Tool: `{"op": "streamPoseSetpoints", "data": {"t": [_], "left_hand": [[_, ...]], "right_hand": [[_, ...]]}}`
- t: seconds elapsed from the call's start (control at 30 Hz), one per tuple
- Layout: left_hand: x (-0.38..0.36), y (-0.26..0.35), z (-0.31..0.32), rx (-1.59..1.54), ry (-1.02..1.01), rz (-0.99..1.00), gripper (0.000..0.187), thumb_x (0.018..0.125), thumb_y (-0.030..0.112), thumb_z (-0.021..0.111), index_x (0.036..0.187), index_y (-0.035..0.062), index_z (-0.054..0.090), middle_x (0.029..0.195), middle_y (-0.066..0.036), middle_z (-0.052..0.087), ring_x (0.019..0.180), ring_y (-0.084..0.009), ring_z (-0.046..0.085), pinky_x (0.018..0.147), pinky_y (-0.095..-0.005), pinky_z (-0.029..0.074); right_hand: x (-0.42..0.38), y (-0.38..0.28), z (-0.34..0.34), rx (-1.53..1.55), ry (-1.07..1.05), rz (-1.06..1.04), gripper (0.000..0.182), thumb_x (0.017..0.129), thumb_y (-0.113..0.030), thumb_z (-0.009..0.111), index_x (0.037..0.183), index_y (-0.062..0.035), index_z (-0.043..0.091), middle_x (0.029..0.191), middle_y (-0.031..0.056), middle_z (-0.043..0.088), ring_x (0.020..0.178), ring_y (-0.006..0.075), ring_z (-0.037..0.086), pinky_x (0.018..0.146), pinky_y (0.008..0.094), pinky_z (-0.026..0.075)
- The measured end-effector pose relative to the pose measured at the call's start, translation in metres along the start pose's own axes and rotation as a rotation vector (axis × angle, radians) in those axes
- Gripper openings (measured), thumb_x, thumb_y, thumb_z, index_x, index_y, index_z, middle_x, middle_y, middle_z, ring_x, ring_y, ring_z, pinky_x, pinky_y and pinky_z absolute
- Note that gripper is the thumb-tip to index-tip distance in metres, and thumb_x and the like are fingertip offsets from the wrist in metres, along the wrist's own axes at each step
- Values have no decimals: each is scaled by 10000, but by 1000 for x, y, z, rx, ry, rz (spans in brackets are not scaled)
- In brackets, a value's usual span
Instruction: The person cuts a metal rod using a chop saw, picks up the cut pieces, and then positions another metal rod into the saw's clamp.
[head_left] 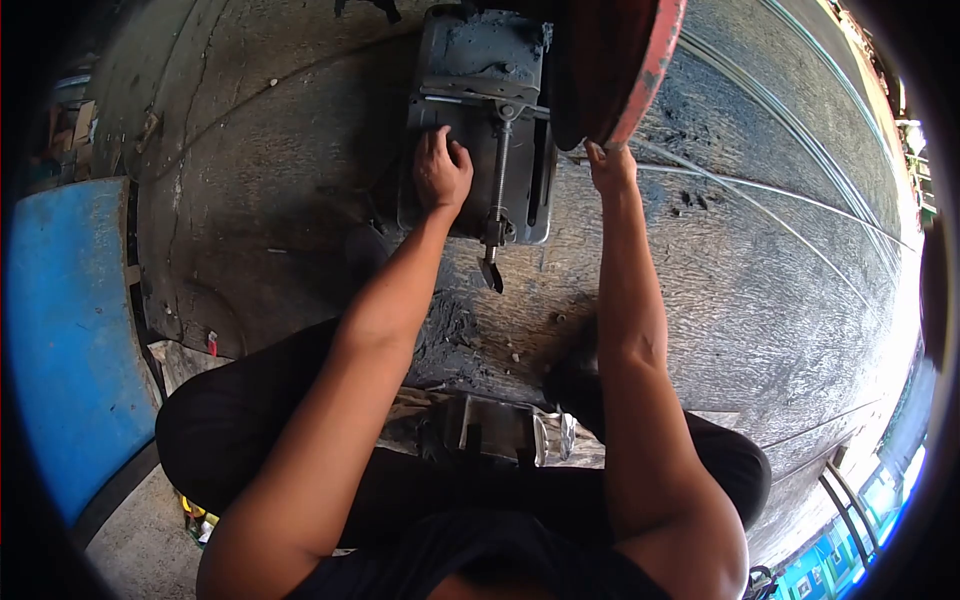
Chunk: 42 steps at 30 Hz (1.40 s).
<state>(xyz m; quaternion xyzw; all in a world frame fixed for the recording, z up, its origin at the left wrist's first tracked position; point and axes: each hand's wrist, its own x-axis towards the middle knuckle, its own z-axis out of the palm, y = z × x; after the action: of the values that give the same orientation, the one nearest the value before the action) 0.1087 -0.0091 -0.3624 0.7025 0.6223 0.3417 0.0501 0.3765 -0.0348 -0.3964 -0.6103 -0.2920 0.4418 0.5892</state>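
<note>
My left hand (441,170) rests with curled fingers on the grey metal base of a cut-off saw (470,70), beside its threaded clamp screw (498,185). My right hand (610,165) reaches up under the red blade guard (640,70) and touches its lower rim; the fingers are partly hidden behind the guard, so what they grip is unclear. The saw sits on a dirty concrete floor. I sit low, with dark trousers across the bottom of the view.
Long thin metal rods (780,190) lie across the concrete floor (280,150) to the right. A blue panel (70,330) stands at the left. A small metal piece (510,430) lies between my knees, with grit and debris around it.
</note>
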Motion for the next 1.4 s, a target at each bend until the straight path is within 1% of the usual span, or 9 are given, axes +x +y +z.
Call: {"op": "streamPoseSetpoints", "data": {"t": [0.43, 0.53, 0.6, 0.73, 0.87, 0.97, 1.07, 1.2, 1.4], "left_hand": [[1, 4, 0, 14, 13, 38, 226, 779, 104, 513, 994, 39, 536, 891, -169, 543, 888, -357, 531, 767, -436, 444], [1, 2, 2, 27, 25, 55, 228, 778, 107, 513, 994, 39, 536, 894, -169, 545, 891, -358, 532, 767, -435, 445], [2, 2, 0, 23, 22, 48, 230, 776, 106, 514, 995, 40, 537, 894, -169, 546, 893, -359, 532, 768, -435, 445], [1, 3, 2, 13, 9, 37, 235, 773, 106, 515, 999, 42, 537, 890, -172, 548, 895, -361, 532, 769, -437, 445], [1, 1, 2, 22, 10, 30, 239, 774, 105, 513, 1003, 42, 537, 891, -173, 548, 895, -362, 532, 770, -439, 445], [0, 1, 2, 23, 5, 20, 245, 767, 103, 527, 1006, 48, 535, 932, -165, 565, 909, -362, 542, 777, -433, 444], [1, 2, 3, 30, 1, 20, 249, 763, 101, 528, 1007, 50, 534, 928, -164, 564, 905, -362, 542, 776, -433, 444], [1, 1, 2, 27, 2, 32, 249, 769, 107, 520, 1011, 49, 535, 916, -165, 557, 908, -361, 536, 776, -437, 444], [0, 1, 3, 33, 2, 27, 250, 775, 117, 513, 1015, 53, 538, 908, -163, 553, 914, -357, 532, 774, -438, 446]], "right_hand": [[7, 7, 0, 267, 62, 186, 312, 856, -68, 589, 1072, 96, 435, 1013, 216, 535, 907, 300, 594, 732, 293, 590], [17, 31, -2, -4, 2, 6, 308, 851, -64, 597, 1063, 87, 433, 1005, 206, 526, 902, 305, 594, 742, 299, 591], [11, 18, 2, 432, 55, 203, 288, 850, -60, 599, 1048, 72, 435, 998, 193, 519, 898, 307, 596, 741, 302, 591], [2, 11, 0, 463, 19, 268, 420, 857, -147, 620, 1159, 74, 430, 1022, 203, 526, 904, 306, 603, 750, 327, 577], [-13, -8, 8, 38, -70, 116, 476, 856, -181, 628, 1184, 99, 425, 1016, 211, 544, 883, 302, 610, 767, 340, 568], [-13, -25, 27, 581, 58, 389, 457, 850, -165, 633, 1140, 132, 442, 1071, 247, 541, 939, 313, 608, 789, 349, 561], [-7, -6, 24, 184, -64, 187, 415, 859, -144, 615, 1132, 122, 450, 1095, 261, 531, 984, 325, 595, 798, 352, 558], [1, 14, 7, 495, -84, 211, 488, 859, -208, 620, 1165, 109, 411, 1115, 263, 509, 975, 330, 594, 793, 360, 556], [23, 14, -57, 818, 443, 383, 603, 865, -336, 601, 1252, 37, 329, 1105, 235, 487, 951, 348, 576, 801, 390, 550]]}}
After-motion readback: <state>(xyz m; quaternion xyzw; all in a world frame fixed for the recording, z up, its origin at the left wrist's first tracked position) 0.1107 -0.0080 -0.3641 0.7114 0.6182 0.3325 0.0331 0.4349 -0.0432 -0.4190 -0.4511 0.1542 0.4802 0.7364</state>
